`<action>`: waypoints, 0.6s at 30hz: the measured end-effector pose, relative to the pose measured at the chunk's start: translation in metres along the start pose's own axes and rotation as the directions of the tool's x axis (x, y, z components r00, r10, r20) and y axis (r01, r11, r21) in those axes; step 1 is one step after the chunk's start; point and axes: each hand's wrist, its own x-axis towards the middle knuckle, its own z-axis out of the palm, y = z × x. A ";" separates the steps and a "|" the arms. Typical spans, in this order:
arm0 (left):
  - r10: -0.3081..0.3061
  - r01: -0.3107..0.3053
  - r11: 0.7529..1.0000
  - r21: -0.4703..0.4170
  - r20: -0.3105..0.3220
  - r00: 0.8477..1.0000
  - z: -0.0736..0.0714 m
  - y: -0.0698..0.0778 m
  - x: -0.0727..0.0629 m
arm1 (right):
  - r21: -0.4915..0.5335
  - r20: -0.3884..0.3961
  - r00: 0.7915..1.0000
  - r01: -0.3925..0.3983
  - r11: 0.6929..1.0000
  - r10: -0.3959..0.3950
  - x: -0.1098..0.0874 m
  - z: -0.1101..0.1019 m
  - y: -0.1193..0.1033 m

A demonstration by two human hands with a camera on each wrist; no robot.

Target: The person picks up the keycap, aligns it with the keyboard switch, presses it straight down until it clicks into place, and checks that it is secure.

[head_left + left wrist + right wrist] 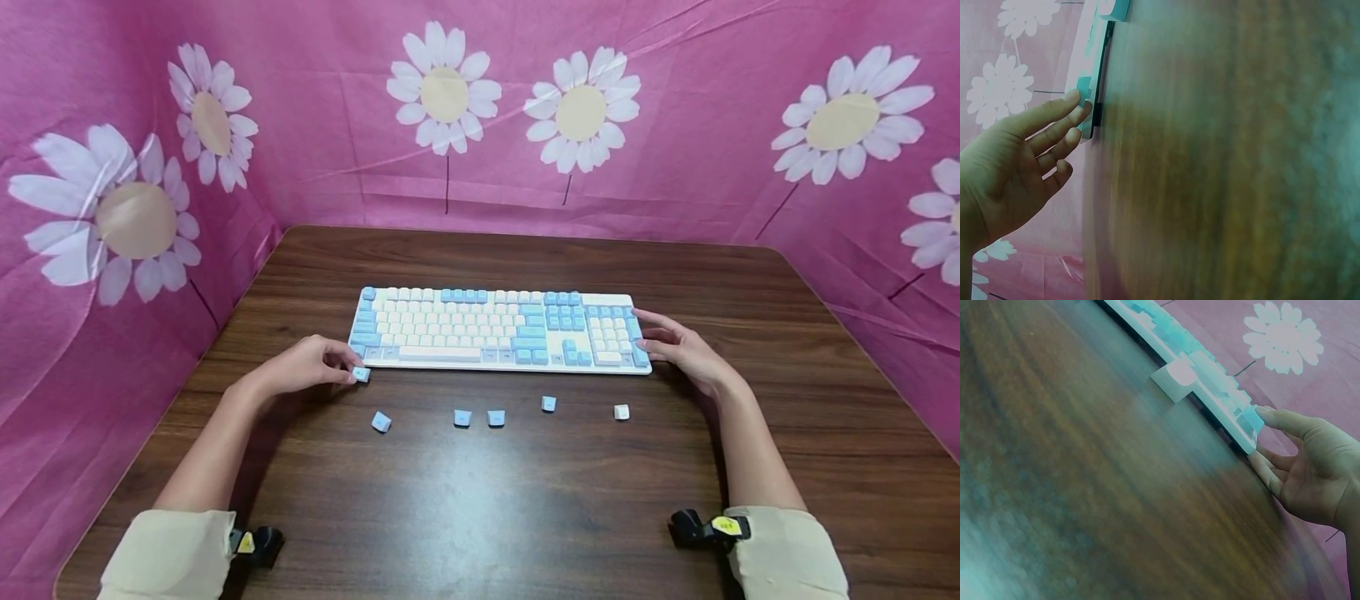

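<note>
A white and light-blue keyboard [450,319] lies across the table, with several bare switch spots along its bottom row. At its front left corner my left hand [318,365] pinches a light-blue keycap [362,375] between thumb and fingers. In the left wrist view the left hand's [1019,159] thumb and fingertips meet at the keyboard's corner [1085,84]. My right hand [686,354] holds the keyboard's right end. In the right wrist view the right hand [1310,462] has its thumb on the corner key and its fingers against the side and underside.
Several loose keycaps lie in front of the keyboard: a tilted blue one [381,422], two side by side [462,418], another blue one [549,404] and a white one [622,412]. Below is a dark wooden table [480,500]. A pink flowered cloth [322,108] hangs around it.
</note>
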 end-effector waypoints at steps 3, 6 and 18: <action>0.013 -0.013 1.000 0.020 -0.005 1.000 0.000 0.001 0.000 | -0.008 -0.003 1.000 0.013 1.000 -0.013 0.000 0.000 0.000; 0.014 -0.014 1.000 0.027 -0.009 1.000 0.000 0.001 -0.001 | -0.015 -0.010 1.000 0.019 1.000 -0.020 -0.001 0.000 0.001; -0.001 0.002 1.000 0.026 -0.027 1.000 0.000 0.002 0.001 | -0.021 -0.008 1.000 0.002 1.000 -0.002 0.000 -0.001 0.001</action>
